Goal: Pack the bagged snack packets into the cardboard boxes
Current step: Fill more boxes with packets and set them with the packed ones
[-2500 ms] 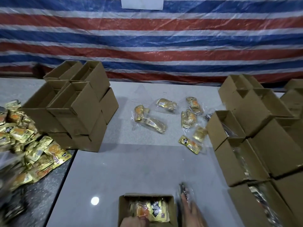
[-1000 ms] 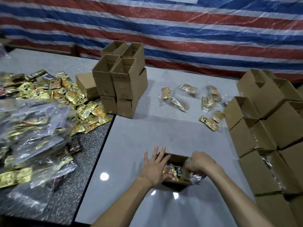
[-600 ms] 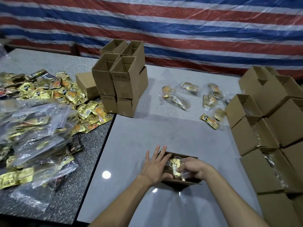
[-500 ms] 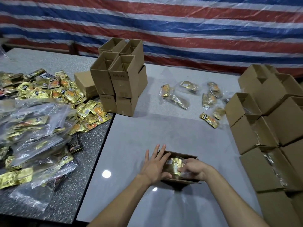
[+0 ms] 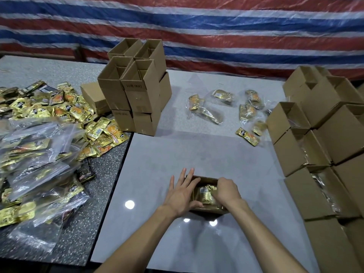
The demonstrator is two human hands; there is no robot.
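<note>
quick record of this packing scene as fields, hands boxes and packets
open box: on light table, between both hands
left hand: flat, fingers straight, resting on the box's left edge
right hand: fingers curled on the bag of packets inside the box
empty boxes: stacked, far left of light table
right-side boxes: rows, several with bags inside
loose bags: far centre
packet pile: on dark table, left

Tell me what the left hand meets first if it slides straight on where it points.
Bare table first. The left hand lies along the open box's left wall, pointing away and slightly right. On that line the first obstacle is probably the clear bag of packets, though depth is unclear.
</note>
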